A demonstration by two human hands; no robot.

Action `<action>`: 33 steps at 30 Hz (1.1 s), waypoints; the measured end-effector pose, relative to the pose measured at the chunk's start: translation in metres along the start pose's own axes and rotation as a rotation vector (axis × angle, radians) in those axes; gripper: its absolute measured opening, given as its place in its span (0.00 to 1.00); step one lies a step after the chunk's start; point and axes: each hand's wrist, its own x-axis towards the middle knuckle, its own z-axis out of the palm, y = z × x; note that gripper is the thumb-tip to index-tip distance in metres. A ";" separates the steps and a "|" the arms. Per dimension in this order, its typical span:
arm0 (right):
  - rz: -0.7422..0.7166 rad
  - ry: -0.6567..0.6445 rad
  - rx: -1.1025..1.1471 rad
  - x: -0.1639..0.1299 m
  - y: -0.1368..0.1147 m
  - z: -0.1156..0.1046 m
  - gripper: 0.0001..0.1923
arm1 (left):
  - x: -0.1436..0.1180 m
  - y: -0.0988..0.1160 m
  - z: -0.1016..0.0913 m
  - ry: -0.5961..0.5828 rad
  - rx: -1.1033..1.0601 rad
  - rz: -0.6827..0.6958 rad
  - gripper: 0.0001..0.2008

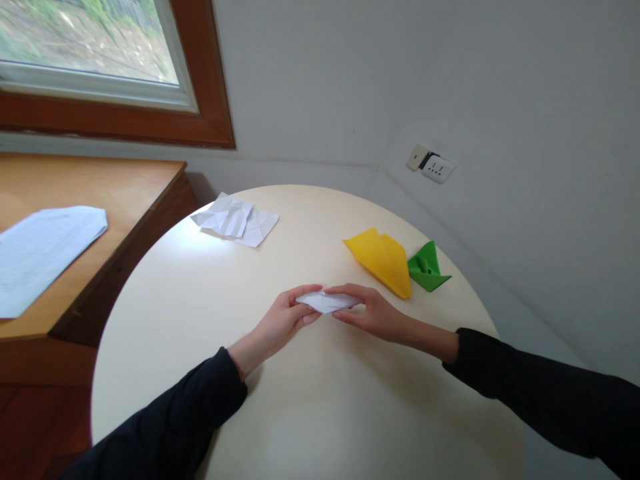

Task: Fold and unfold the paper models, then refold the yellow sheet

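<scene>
"What's hard to make out?"
"Parts of the folded white paper (327,303), since fingers cover its ends. I can't tell whether it touches the counter (310,413) under it"
"Anything cut off?"
"The pale sheet (47,250) at the left edge, its markings too blurred to read. The dark sleeves (200,397) run out of view too"
"And the hands?"
"Both are pinching the white paper: the left hand (286,313) at its left end, the right hand (380,313) at its right"
"How does it lie?"
"Its long axis runs left to right over the middle of the counter, with a blunt point toward the near side. The yellow folded paper (383,260) is far and right of it, right beside the green one (427,265)"
</scene>
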 end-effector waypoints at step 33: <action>-0.569 0.306 -0.572 -0.002 -0.003 0.007 0.04 | 0.001 -0.006 -0.001 -0.049 -0.011 0.082 0.18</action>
